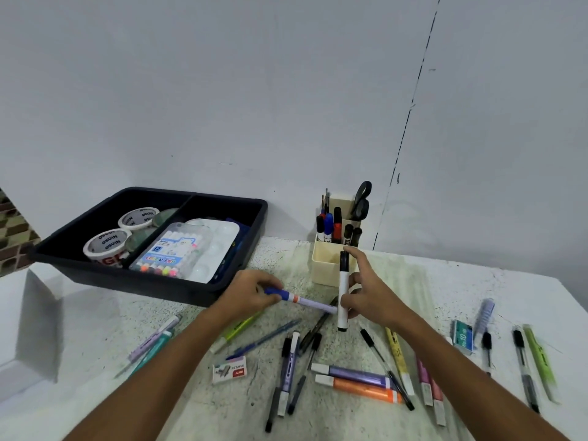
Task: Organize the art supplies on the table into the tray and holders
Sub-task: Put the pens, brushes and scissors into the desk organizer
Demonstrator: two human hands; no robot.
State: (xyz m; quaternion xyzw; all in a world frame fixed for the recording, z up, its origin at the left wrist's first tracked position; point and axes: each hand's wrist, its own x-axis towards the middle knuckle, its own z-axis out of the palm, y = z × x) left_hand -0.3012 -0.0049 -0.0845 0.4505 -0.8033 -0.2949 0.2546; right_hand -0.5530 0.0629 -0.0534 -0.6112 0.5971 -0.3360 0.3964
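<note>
Speckled table (222,409): right hand (370,292) pinches an upright black-capped marker (343,291), forefinger extended; keep it vertical into the cream holder (327,265) at twelve o'clock. Left hand (251,292) grips a blue-capped marker (302,300).

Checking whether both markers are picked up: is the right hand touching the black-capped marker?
Touching. The head view shows the right hand with thumb and fingers pinching the white barrel of the upright black-capped marker, forefinger raised free.
</note>
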